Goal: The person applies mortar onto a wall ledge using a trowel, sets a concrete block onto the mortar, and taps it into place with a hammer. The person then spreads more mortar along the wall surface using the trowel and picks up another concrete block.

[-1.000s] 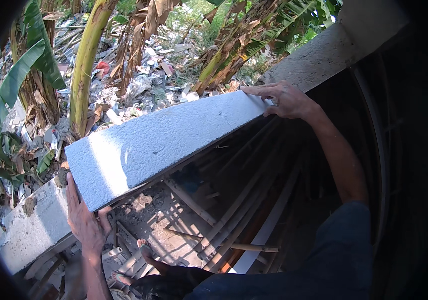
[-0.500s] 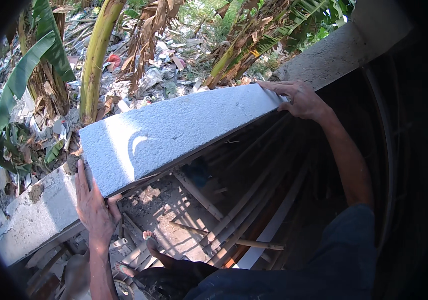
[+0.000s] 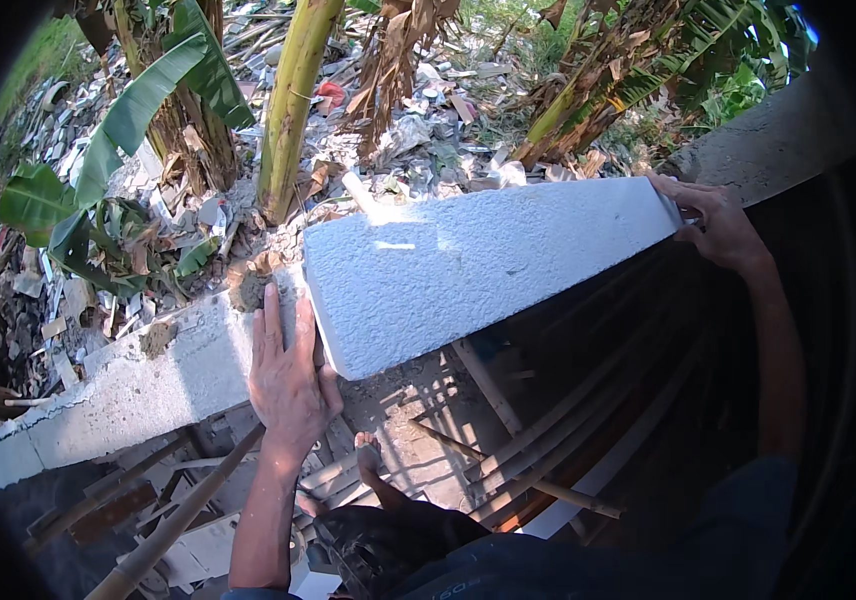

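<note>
A pale, rough-faced lightweight concrete block (image 3: 478, 265) lies along the top of a grey wall (image 3: 188, 375), slanting up toward the right. At the block's left end is my left hand (image 3: 288, 385), its fingers stretched out flat along the wall top. The thumb side of that hand is against or very close to the end face. My right hand (image 3: 718, 225) grips the far right end, with fingers over the upper edge and thumb lower down. Dabs of grey mortar (image 3: 246, 288) sit on the wall by my left fingertips.
Beyond the wall lies ground strewn with rubble and litter (image 3: 418, 130), with banana plants (image 3: 298, 100) growing from it. On my side, far below, are bamboo poles (image 3: 183, 515), planks and a person's bare foot (image 3: 368, 450). The wall continues to the upper right (image 3: 768, 150).
The view has swung left, so everything sits farther right. My left thumb has come from the block's lower corner to beside its end, and the fingers now reach onto the wall. My right hand keeps its grip.
</note>
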Motion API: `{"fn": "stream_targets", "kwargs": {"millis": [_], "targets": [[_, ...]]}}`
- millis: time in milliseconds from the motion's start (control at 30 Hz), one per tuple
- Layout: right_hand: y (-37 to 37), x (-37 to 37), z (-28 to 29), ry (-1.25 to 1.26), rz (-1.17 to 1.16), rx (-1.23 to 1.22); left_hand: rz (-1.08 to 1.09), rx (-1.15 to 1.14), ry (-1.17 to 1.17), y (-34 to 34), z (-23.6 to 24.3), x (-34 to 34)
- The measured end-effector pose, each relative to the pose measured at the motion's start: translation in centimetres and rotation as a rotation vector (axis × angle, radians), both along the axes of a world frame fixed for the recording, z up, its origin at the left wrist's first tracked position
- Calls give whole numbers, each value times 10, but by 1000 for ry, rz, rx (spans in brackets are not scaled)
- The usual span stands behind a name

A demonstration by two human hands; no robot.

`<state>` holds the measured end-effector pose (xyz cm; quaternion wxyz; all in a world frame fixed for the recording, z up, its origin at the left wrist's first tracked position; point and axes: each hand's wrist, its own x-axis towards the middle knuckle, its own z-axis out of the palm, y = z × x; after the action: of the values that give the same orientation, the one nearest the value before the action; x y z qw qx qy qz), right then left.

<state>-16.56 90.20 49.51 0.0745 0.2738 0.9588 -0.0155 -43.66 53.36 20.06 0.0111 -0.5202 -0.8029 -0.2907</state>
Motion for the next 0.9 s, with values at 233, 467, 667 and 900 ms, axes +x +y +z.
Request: {"fn": "stream_targets", "kwargs": {"millis": [233,467,667,900], "targets": [[-1,-7,1,-29,-120,22,29,-26,-18,0,-1,2],[0,-5,-6,0,-22,-25,22,-12,-51,3,3,2],[-16,-3,5,-112,47,120,12,27,-62,4,4,1],[-66,46,-33,466,-160,279,19,72,-50,10,16,3]]}}
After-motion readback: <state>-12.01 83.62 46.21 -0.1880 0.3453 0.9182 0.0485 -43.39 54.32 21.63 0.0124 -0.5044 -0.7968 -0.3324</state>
